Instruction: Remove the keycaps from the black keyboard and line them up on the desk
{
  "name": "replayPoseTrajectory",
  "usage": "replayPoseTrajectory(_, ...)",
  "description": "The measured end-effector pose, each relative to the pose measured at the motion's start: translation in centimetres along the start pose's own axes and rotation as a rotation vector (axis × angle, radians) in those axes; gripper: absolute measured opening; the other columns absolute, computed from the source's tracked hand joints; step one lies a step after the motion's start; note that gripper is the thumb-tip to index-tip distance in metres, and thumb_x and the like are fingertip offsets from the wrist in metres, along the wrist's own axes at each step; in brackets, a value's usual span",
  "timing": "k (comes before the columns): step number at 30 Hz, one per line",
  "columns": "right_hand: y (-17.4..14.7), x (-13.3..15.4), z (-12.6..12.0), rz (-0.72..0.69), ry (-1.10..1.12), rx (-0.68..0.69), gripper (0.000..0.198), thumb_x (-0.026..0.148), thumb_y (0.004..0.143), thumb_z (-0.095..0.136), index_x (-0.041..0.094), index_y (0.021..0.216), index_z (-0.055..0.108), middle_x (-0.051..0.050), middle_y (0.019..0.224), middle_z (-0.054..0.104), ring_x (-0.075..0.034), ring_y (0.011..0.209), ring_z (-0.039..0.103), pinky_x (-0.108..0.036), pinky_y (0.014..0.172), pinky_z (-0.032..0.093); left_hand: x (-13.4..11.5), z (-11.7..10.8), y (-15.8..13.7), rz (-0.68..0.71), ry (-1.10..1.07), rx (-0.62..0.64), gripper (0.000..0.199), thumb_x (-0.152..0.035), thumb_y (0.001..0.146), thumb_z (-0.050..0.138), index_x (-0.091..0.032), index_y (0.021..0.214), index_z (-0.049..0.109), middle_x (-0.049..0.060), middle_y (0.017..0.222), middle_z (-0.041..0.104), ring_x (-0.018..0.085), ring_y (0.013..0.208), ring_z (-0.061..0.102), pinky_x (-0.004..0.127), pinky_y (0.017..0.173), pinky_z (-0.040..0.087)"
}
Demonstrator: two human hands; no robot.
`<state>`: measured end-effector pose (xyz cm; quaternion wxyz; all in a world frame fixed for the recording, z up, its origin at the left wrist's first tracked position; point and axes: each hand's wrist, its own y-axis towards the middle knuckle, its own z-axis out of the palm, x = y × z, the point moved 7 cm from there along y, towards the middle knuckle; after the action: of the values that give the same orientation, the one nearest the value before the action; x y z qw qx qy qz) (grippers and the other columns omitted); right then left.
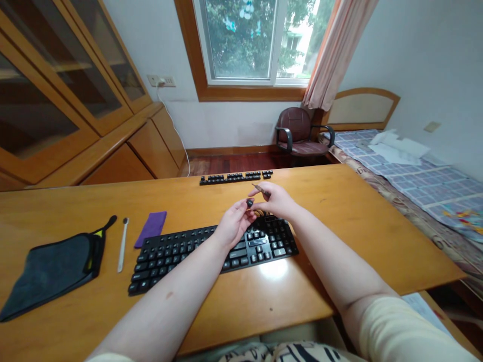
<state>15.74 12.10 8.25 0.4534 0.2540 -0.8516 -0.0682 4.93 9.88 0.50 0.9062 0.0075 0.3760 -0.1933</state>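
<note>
My left hand [237,224] pinches a small black keycap [249,202] above the keyboard. Close beside it, my right hand [278,199] grips a thin pointed tool [259,189], possibly tweezers, its tip pointing up and left. The right fingertips are near the keycap; whether they touch it I cannot tell. Beneath both hands lies a black keyboard [162,256], slanted on the desk. My hands and left forearm hide part of its keys. Near its upper right, by the right hand, some yellowish curved strands [260,213] show.
Rows of loose black keycaps [236,178] lie along the desk's [320,201] far edge. Left of the keyboard are a folded purple cloth [151,227], a white-handled brush [123,246] and a dark grey cloth [56,266]. Beyond the desk stand a chair [296,128] and a bed [400,166].
</note>
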Motion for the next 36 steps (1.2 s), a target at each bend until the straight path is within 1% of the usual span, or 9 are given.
replayPoseTrajectory(4, -0.1, 0.4, -0.1, -0.06, 0.009, -0.048, 0.026, 0.032, 0.067, 0.074, 0.017, 0.087, 0.068, 0.001, 0.075, 0.055, -0.009, 0.059, 0.039, -0.022, 0.054, 0.032, -0.7, 0.2, -0.2, 0.067, -0.027, 0.013, 0.026, -0.02, 0.071, 0.072, -0.014, 0.096, 0.065, 0.003, 0.086, 0.068, 0.01, 0.074, 0.062, 0.023, 0.076, 0.052)
replayPoseTrajectory(8, -0.1, 0.2, 0.1, -0.044, -0.009, -0.043, 0.021, 0.034, 0.072, 0.07, 0.017, 0.085, 0.069, 0.002, 0.068, 0.051, -0.009, 0.059, 0.039, -0.023, 0.055, 0.032, -0.9, 0.0, -0.3, 0.107, 0.072, -0.01, 0.032, -0.017, 0.068, 0.072, -0.015, 0.099, 0.063, 0.006, 0.104, 0.067, 0.013, 0.09, 0.064, 0.027, 0.089, 0.048)
replayPoseTrajectory(12, -0.1, 0.0, 0.2, -0.019, 0.002, -0.017, 0.021, 0.034, 0.073, 0.069, 0.017, 0.084, 0.07, 0.002, 0.066, 0.051, -0.009, 0.058, 0.04, -0.023, 0.056, 0.032, -1.1, -0.5, -0.3, 0.151, 0.133, -0.081, 0.03, -0.024, 0.069, 0.073, -0.015, 0.095, 0.061, 0.008, 0.109, 0.065, 0.013, 0.088, 0.065, 0.028, 0.085, 0.049)
replayPoseTrajectory(19, -0.2, -0.4, 0.6, -0.014, 0.004, -0.026, 0.025, 0.036, 0.069, 0.072, 0.018, 0.086, 0.07, 0.002, 0.068, 0.053, -0.009, 0.057, 0.038, -0.022, 0.054, 0.031, -1.2, -0.6, -0.4, 0.219, 0.107, -0.11, 0.031, -0.023, 0.066, 0.076, -0.016, 0.088, 0.055, 0.004, 0.096, 0.069, 0.012, 0.088, 0.065, 0.027, 0.084, 0.049)
replayPoseTrajectory(24, -0.2, -0.3, 0.9, -0.008, -0.065, 0.018, 0.023, 0.034, 0.07, 0.072, 0.016, 0.085, 0.069, 0.002, 0.069, 0.055, -0.009, 0.059, 0.04, -0.022, 0.055, 0.031, -1.0, -0.4, -0.6, 0.176, 0.102, -0.116, 0.031, -0.02, 0.065, 0.076, -0.016, 0.087, 0.054, 0.002, 0.089, 0.069, 0.011, 0.085, 0.065, 0.024, 0.083, 0.05)
replayPoseTrajectory(30, -0.1, -0.2, 0.2, -0.069, -0.158, 0.033, 0.015, 0.028, 0.073, 0.068, 0.017, 0.083, 0.068, -0.002, 0.079, 0.062, -0.013, 0.071, 0.052, -0.024, 0.066, 0.039, -0.5, -0.6, -0.5, 0.146, 0.181, -0.141, 0.028, -0.028, 0.071, 0.07, -0.018, 0.091, 0.054, 0.003, 0.102, 0.064, 0.012, 0.086, 0.064, 0.029, 0.084, 0.049)
replayPoseTrajectory(33, 0.1, -3.1, -2.5, 0.03, -0.275, -0.102, 0.016, 0.029, 0.072, 0.067, 0.018, 0.083, 0.068, -0.003, 0.082, 0.064, -0.015, 0.074, 0.054, -0.025, 0.068, 0.04, -0.2, -1.2, -0.4, 0.15, 0.234, -0.196, 0.027, -0.033, 0.073, 0.067, -0.018, 0.093, 0.055, 0.003, 0.101, 0.06, 0.011, 0.08, 0.063, 0.028, 0.078, 0.05)
replayPoseTrajectory(35, -0.3, -6.7, -4.9, 0.219, -0.395, -0.241, 0.015, 0.029, 0.072, 0.066, 0.018, 0.081, 0.068, -0.005, 0.083, 0.064, -0.017, 0.077, 0.055, -0.027, 0.07, 0.04, -0.1, -1.5, -0.4, 0.151, 0.282, -0.232, 0.025, -0.034, 0.074, 0.065, -0.017, 0.09, 0.057, 0.003, 0.096, 0.06, 0.01, 0.073, 0.061, 0.026, 0.072, 0.05)
replayPoseTrajectory(36, -0.7, -8.8, -5.6, 0.341, -0.451, -0.25, 0.015, 0.029, 0.073, 0.065, 0.017, 0.081, 0.068, -0.005, 0.085, 0.064, -0.018, 0.079, 0.056, -0.027, 0.071, 0.04, 0.0, -1.6, -0.4, 0.147, 0.3, -0.244, 0.024, -0.034, 0.074, 0.064, -0.016, 0.089, 0.057, 0.003, 0.094, 0.06, 0.009, 0.069, 0.059, 0.025, 0.069, 0.049)
